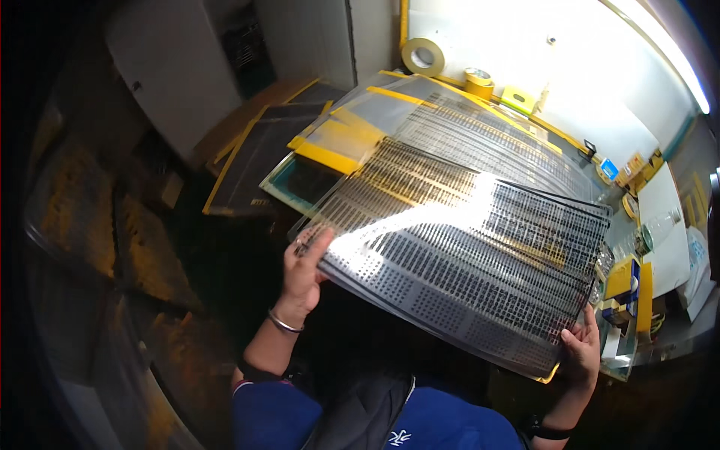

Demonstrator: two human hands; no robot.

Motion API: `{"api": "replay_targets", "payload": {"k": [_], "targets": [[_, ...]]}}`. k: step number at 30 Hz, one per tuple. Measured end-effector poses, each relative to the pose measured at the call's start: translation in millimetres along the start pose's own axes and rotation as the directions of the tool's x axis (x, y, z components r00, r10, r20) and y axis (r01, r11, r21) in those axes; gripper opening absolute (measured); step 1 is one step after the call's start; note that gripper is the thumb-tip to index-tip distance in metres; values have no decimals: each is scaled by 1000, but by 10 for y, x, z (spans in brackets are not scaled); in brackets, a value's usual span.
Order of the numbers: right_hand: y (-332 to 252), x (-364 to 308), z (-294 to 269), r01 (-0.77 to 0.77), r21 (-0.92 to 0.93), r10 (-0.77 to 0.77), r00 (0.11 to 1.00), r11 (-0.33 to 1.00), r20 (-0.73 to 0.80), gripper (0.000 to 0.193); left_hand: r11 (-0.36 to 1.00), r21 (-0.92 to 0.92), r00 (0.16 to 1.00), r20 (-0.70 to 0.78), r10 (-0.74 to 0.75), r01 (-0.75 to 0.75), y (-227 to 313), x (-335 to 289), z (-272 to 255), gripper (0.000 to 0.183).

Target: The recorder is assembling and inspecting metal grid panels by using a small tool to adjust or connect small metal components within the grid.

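While the left hand (302, 274) and right hand (582, 349) clamp glossy patterned sheets (457, 281) between fingers at opposite edges, a loosened pinch could let layers slip.

A tube light (681, 61) glares along a white wall panel (504, 46).

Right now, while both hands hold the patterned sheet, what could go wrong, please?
The patterned sheet is gripped only near its edges by the left hand and right hand, so it might bend or slip. Bright glare across it could hide marks. Its right end appears close to the yellow box, so a turn might knock it, though the real gap is unclear.
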State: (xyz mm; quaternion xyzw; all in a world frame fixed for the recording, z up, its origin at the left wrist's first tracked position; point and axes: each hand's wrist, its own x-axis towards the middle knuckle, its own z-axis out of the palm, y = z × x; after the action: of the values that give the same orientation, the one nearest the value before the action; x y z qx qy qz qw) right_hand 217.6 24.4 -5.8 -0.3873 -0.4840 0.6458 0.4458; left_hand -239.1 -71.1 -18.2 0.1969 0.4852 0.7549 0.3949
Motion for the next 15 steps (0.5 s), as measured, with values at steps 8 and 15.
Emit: {"api": "replay_targets", "payload": {"k": [8, 15], "targets": [[-60, -11, 13, -12, 83, 14, 1000, 996, -25, 77, 976, 162, 986, 109, 130, -146, 60, 16, -92, 38], [-43, 3, 75, 3, 145, 1, 1000, 989, -28, 76, 957, 189, 969, 160, 189, -218, 156, -50, -156, 41]]}}
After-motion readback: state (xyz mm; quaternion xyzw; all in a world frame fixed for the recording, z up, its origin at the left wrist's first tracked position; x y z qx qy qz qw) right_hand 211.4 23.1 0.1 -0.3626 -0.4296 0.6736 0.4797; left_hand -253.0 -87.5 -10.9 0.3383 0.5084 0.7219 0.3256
